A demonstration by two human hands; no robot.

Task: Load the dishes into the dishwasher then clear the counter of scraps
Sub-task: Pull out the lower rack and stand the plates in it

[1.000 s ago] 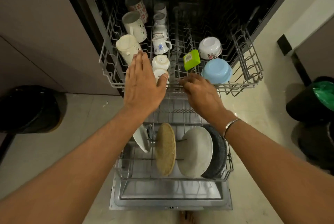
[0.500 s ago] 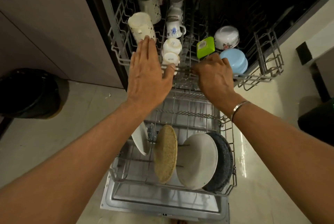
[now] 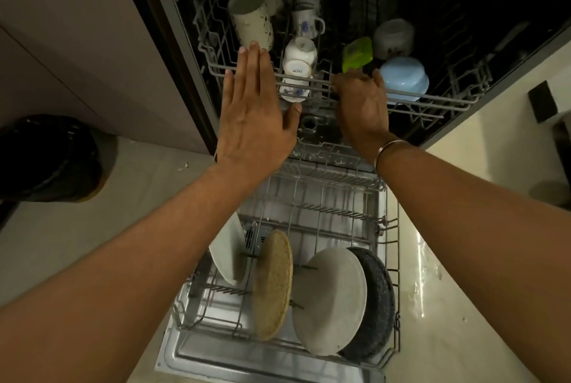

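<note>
At the front edge of the upper rack (image 3: 216,71), both hands meet the wire rail, which runs crosswise, left to right, in front of the person. The left hand (image 3: 256,116) lies flat near the front left corner. Its fingers (image 3: 253,58) are straight and close together with the thumb spread aside, and the tips rest over the rail just beside the small white cups (image 3: 298,64); it holds nothing. The right hand (image 3: 361,104) is toward the middle of the rail, fingers (image 3: 349,79) curled over the wire, just beside the blue bowl (image 3: 404,79) and below a green lid (image 3: 357,53).

The dark mouth of the dishwasher lies straight ahead of the fingertips, so the coming move is probably a push along the slides, away from the body. Both hands are equally near, but the right has the firmer hold. How far in the rack sits is unclear.

Nearer the person, the lower rack (image 3: 324,184) is drawn out over the door, and its plates (image 3: 330,299) stand on edge. No counter shows.
</note>
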